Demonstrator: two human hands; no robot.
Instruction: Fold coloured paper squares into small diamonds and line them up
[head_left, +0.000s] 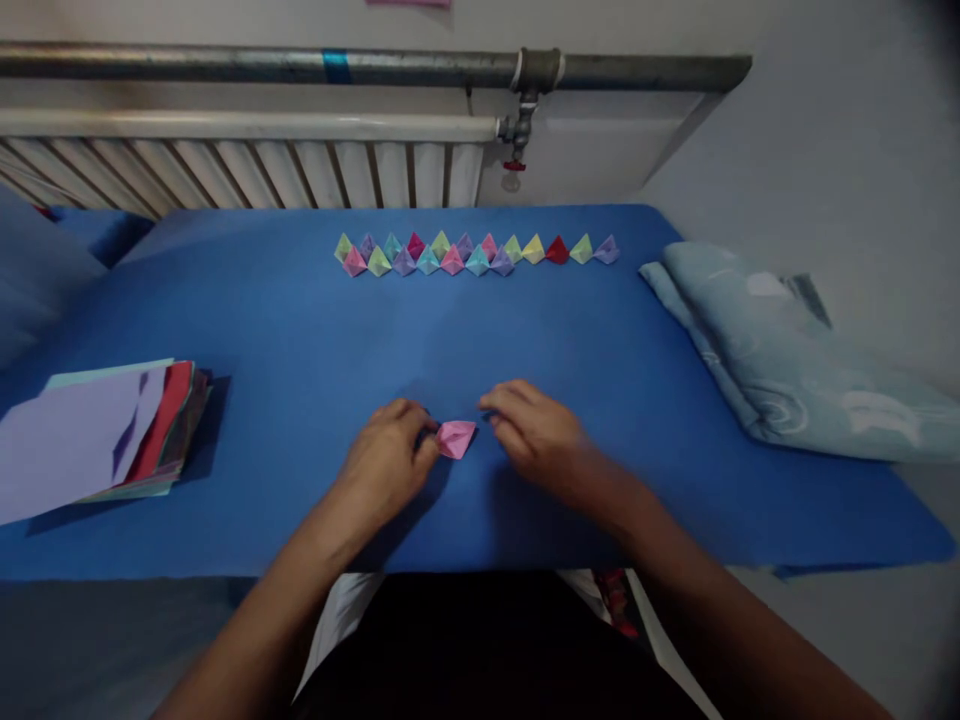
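A small pink folded paper piece (456, 438) lies on the blue table surface (300, 330). My left hand (390, 465) pinches its left edge with thumb and fingers. My right hand (532, 430) rests on the table just right of the piece, fingers curled, its fingertips close to the paper; whether they touch it is unclear. Far across the table, several finished folded paper shapes (476, 255) in pink, green, purple, yellow and red stand in two staggered rows.
A stack of coloured paper sheets (97, 430) lies at the left edge. A folded light-blue cloth (780, 350) lies at the right edge. Behind the table run a white radiator (247, 170) and a metal pipe (375, 68) with a valve.
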